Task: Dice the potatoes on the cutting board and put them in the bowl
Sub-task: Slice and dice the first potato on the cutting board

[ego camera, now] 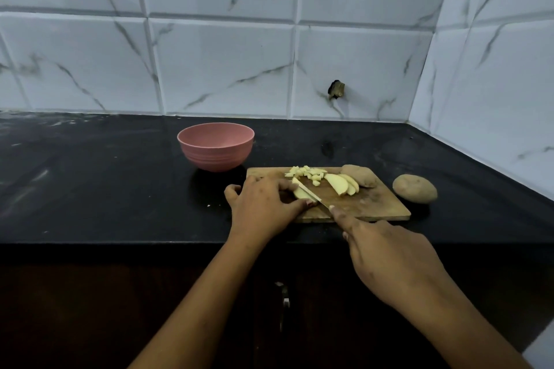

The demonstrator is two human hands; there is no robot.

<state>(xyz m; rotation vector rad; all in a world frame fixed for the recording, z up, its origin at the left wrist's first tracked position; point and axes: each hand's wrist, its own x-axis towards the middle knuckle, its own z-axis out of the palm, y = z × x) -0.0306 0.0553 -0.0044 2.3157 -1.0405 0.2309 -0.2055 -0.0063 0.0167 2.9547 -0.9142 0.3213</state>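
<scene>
Now, left hand (263, 204) curled over potato slice (301, 194), right hand (389, 255) around knife (322, 203); pink bowl (215, 154), bottom hidden.

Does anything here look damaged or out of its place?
Yes. The wall tile behind the cutting board has a dark broken hole. One whole potato lies on the counter, right of the board.

A wooden board (371, 204) lies flat on the counter (120, 189). Pale dice (308, 173) sit in a loose heap at its far edge. Just right of them, slices (341, 184) lean fanned against an unpeeled potato piece (359, 175) at the far right corner. Another slice (301, 193) lies near the left end, under the knife (311, 195) blade and the left hand (263, 204). A whole potato (415, 188) lies just right of the board. The pink bowl (215, 147) stands upright beyond the board's left corner.
</scene>
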